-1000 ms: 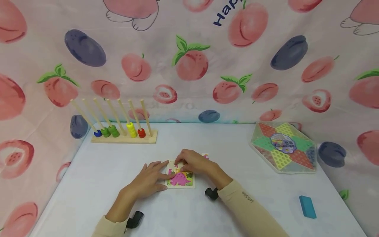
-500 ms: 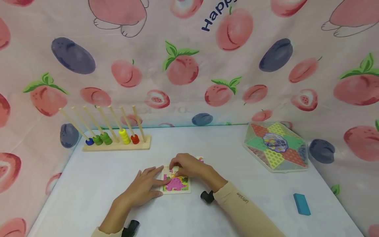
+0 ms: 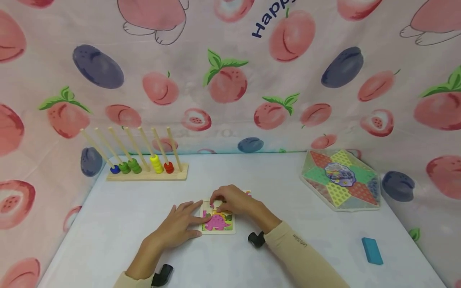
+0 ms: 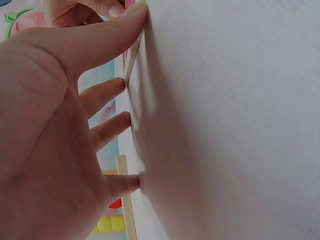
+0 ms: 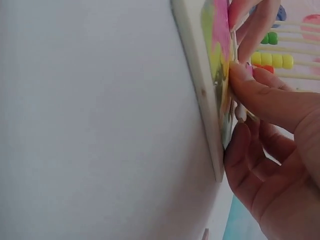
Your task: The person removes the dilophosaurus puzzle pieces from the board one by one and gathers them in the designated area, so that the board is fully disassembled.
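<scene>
A small wooden jigsaw puzzle [image 3: 217,223] with a pink dinosaur picture lies flat on the white table. My left hand [image 3: 175,227] rests along its left side with fingers spread and mostly straight. One finger reaches over the picture, and the thumb touches the board's edge [image 4: 131,60] in the left wrist view. Over the upper part of the board, my right hand [image 3: 234,200] pinches a puzzle piece [image 5: 241,112] between thumb and curled fingers. Most of that piece is hidden by the fingers. Another puzzle piece [image 3: 248,193] shows partly behind the right hand.
A wooden bead rack [image 3: 147,176] with upright pegs and coloured rings stands at the back left. A hexagonal box [image 3: 340,180] with coloured triangles lies at the back right. Nearer on the right is a blue block [image 3: 372,251]. A fruit-printed cloth [image 3: 230,120] hangs behind the table.
The head view has shifted slightly. Both hands stay at the puzzle in nearly the same pose; the right fingers move only a little over the upper part.
</scene>
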`<state>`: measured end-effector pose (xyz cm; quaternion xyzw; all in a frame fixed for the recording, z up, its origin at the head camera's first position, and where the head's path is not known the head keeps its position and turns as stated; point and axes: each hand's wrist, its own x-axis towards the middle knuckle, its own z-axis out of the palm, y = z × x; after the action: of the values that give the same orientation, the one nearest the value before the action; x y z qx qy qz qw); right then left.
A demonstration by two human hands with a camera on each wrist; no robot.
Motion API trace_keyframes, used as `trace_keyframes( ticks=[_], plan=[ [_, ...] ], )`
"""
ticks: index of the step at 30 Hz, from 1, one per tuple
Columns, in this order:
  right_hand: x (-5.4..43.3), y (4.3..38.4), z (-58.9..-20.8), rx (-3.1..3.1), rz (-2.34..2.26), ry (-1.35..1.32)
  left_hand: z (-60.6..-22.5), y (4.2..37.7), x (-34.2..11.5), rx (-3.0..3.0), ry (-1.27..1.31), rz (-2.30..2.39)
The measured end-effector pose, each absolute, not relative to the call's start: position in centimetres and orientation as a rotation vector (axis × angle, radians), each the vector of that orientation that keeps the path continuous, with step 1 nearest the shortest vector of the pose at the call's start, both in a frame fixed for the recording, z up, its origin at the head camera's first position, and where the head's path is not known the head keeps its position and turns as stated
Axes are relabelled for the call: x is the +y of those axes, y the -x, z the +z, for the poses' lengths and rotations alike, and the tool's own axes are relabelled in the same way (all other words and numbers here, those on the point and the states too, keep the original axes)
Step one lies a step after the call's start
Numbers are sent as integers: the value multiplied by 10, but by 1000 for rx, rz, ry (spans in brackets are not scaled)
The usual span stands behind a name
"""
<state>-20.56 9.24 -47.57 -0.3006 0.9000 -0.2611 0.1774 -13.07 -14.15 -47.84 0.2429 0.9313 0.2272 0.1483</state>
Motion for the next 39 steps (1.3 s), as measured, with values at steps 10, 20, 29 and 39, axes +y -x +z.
trace_keyframes(
  ticks=[10, 20, 29, 39],
  plan=[
    [94, 202, -471, 2570, -857, 775, -475, 131, -141, 2672, -688, 654],
    [128, 212, -430, 2552, -1103, 748, -477, 133, -140, 2677, -677, 627],
    [174, 216, -416, 2574, -1290, 555, -478, 129, -137, 2667, -651, 651],
    [216, 214, -421, 2672, -1267, 418, -474, 129, -138, 2673, -663, 672]
  ],
)
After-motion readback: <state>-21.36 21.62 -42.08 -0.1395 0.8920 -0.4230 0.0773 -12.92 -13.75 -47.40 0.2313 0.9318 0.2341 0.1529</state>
